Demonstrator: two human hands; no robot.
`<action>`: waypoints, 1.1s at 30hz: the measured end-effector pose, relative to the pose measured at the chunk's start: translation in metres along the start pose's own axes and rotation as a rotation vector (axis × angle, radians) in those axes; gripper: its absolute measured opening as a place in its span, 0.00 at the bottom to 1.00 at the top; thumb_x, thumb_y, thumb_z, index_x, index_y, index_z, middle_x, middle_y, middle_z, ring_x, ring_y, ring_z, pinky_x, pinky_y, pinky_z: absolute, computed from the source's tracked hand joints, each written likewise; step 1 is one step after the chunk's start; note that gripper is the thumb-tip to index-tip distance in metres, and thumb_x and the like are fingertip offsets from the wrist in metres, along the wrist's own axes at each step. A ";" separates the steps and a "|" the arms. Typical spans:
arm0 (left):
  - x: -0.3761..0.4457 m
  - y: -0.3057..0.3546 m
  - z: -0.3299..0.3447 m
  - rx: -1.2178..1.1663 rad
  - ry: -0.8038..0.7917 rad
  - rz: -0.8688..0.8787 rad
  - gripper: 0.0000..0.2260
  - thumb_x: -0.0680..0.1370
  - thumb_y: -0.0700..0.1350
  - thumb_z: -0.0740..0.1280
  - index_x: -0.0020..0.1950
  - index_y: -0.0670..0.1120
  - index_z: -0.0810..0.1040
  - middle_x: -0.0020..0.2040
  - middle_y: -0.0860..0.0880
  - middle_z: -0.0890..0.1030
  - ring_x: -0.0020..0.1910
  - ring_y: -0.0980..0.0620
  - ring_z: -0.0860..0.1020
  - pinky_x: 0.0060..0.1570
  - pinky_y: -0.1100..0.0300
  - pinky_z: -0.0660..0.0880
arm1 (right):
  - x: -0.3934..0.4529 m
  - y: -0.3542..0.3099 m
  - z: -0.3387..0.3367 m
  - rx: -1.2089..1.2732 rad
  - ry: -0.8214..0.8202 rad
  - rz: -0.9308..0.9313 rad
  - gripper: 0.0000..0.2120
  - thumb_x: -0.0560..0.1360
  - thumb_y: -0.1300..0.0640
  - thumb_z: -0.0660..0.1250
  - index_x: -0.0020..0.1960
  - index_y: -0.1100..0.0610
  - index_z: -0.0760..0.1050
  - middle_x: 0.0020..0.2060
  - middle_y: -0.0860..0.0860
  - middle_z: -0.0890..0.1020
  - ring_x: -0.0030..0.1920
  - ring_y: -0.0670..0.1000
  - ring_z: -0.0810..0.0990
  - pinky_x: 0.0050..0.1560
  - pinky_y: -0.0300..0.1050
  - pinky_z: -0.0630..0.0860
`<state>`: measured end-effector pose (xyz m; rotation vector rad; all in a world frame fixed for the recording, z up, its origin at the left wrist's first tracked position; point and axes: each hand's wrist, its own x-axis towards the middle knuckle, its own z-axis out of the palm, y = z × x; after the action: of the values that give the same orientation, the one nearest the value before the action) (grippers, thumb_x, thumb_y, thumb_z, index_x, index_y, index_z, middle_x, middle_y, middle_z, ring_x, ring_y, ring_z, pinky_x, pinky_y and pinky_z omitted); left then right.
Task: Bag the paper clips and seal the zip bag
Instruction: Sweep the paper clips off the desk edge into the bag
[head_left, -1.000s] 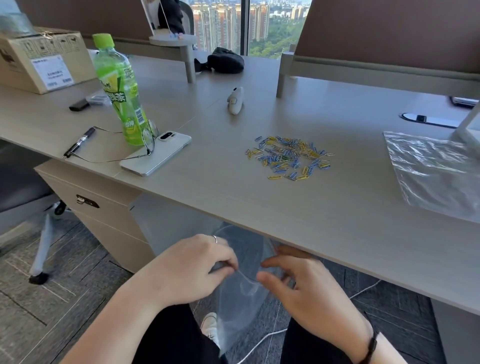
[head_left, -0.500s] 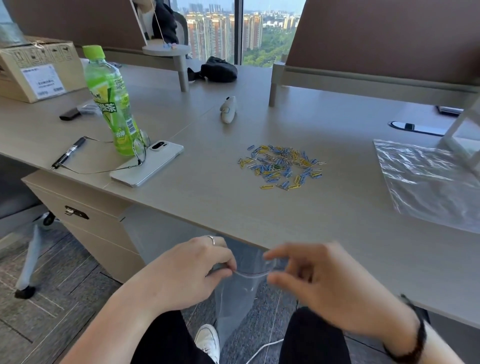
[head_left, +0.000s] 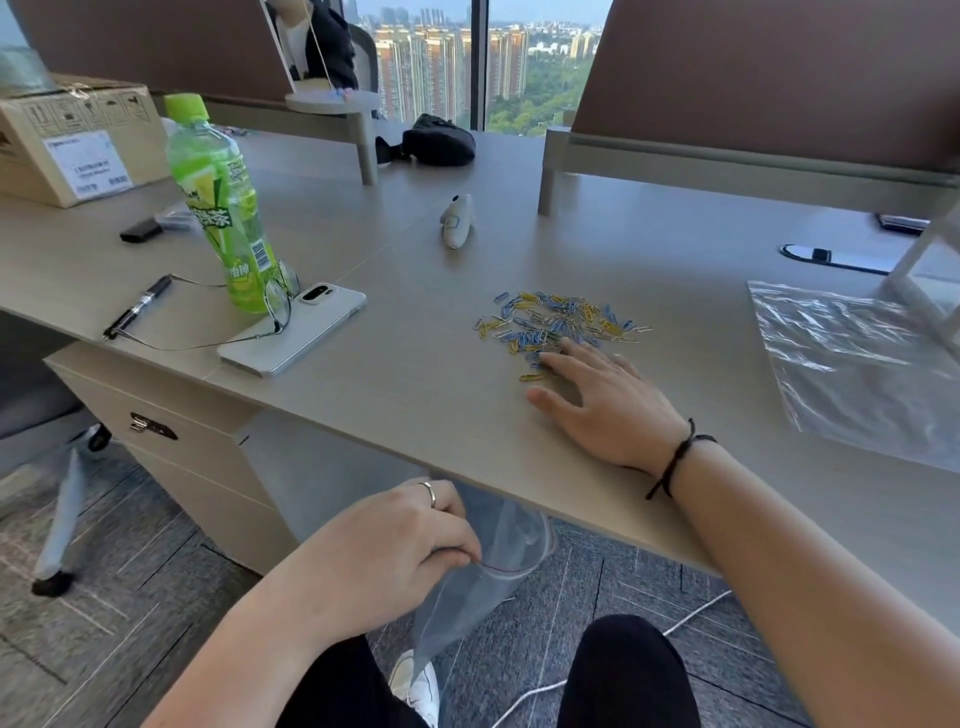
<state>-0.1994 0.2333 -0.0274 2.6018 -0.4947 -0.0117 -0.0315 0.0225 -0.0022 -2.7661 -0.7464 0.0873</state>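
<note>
A loose pile of blue and yellow paper clips (head_left: 558, 319) lies on the grey desk (head_left: 405, 364). My right hand (head_left: 605, 402) lies flat on the desk with its fingers spread, the fingertips touching the near edge of the pile. Below the desk's front edge my left hand (head_left: 400, 545) pinches the rim of a clear zip bag (head_left: 488, 571). The bag hangs down with its mouth open towards the desk edge.
More clear plastic bags (head_left: 857, 364) lie flat at the right. A green bottle (head_left: 223, 208), glasses, a white phone (head_left: 296, 332) and a pen (head_left: 137, 306) stand at the left. A cardboard box (head_left: 72, 140), a small white device (head_left: 457, 221) and a drawer unit (head_left: 171, 441) are also near.
My right hand has let go of the zip bag and moved up onto the desk to the paper clips. My left hand still holds the bag's rim.
</note>
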 end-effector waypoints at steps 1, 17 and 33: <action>0.000 0.000 0.000 0.000 0.003 0.002 0.07 0.78 0.51 0.64 0.51 0.57 0.83 0.47 0.59 0.75 0.48 0.65 0.71 0.47 0.67 0.69 | -0.004 -0.003 0.000 0.018 0.007 -0.033 0.30 0.79 0.33 0.52 0.77 0.44 0.60 0.80 0.44 0.56 0.79 0.46 0.53 0.78 0.47 0.48; 0.000 0.000 0.001 -0.019 0.036 0.021 0.07 0.78 0.51 0.66 0.51 0.58 0.83 0.47 0.60 0.76 0.47 0.63 0.73 0.46 0.61 0.73 | -0.041 -0.030 0.011 0.578 0.048 -0.287 0.10 0.73 0.61 0.72 0.52 0.51 0.85 0.55 0.42 0.85 0.60 0.35 0.78 0.65 0.31 0.68; -0.002 0.002 0.000 -0.038 0.052 0.030 0.07 0.78 0.51 0.67 0.52 0.58 0.84 0.47 0.59 0.77 0.48 0.62 0.74 0.48 0.61 0.74 | -0.009 -0.072 0.007 1.176 -0.094 -0.047 0.32 0.83 0.41 0.47 0.49 0.60 0.83 0.45 0.60 0.87 0.49 0.55 0.85 0.57 0.48 0.77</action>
<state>-0.2016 0.2321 -0.0263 2.5509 -0.5098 0.0562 -0.0751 0.0789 0.0110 -1.6258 -0.5144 0.4743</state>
